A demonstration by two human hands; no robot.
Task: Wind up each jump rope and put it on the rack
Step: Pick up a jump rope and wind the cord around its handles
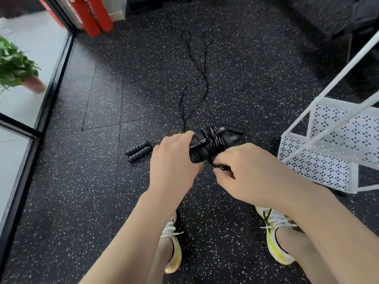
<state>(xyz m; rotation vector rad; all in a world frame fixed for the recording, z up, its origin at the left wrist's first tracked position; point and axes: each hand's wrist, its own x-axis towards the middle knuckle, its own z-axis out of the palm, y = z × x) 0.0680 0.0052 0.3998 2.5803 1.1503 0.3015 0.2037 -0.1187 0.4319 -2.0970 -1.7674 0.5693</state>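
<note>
I have both hands on a wound rope, above the floor beside the rack.

My left hand [174,158] grips the paired handles [196,152] of the rope [213,140], its cord coiled round them; my right hand [252,171] pinches the cord's loose end [220,166] just under the coils, fingers curled. A second rope [194,78] lies unwound on the speckled floor [102,181], its handles [138,153] left of my hands and its cord trailing off ahead. The white rack [320,160] stands at the right edge, near my right hand. I see open floor to the left, up to the glass wall [30,119].
</note>
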